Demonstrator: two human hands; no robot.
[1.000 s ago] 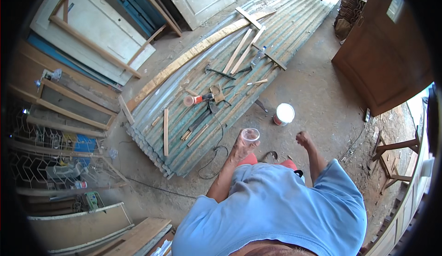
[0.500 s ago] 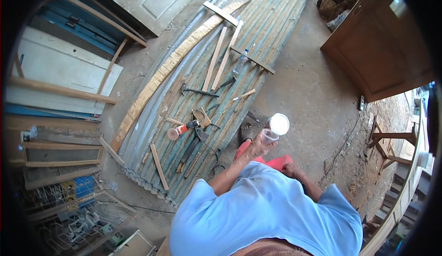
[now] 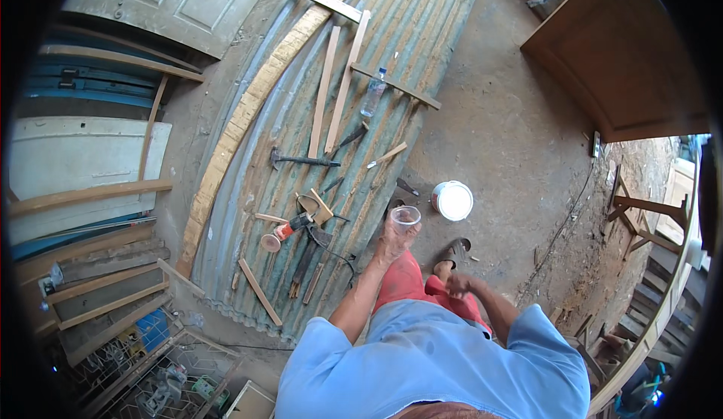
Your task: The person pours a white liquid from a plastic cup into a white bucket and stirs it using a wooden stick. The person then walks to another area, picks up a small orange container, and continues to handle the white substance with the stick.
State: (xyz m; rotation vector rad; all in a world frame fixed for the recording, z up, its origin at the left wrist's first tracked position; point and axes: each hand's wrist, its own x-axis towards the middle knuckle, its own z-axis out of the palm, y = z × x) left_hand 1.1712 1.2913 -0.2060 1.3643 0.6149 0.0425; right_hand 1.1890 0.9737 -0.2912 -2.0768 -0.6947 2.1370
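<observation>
My left hand (image 3: pixel 393 244) is closed around a clear plastic cup (image 3: pixel 405 218), held upright over the edge of the metal sheeting. To its right, a white bucket (image 3: pixel 453 200) with a white top stands on the floor, apart from the cup. My right hand (image 3: pixel 458 287) hangs beside the red trousers, its fingers curled in; whatever may be inside them is hidden. On the sheeting left of the cup lie an orange-and-black power tool (image 3: pixel 285 232) with a round disc and a hammer (image 3: pixel 301 160).
Corrugated sheeting (image 3: pixel 422 57) carries wood strips (image 3: pixel 325 95), a water bottle (image 3: pixel 373 93) and a curved timber (image 3: pixel 248 110). A brown door panel (image 3: pixel 617 57) stands at right. Wooden frames (image 3: pixel 105 295) and a wire rack (image 3: pixel 143 374) line the left. A cable (image 3: pixel 568 223) crosses the floor.
My left hand has moved left with the cup, away from the bucket it overlapped before. The view has shifted, and more of my legs and a sandalled foot now show.
</observation>
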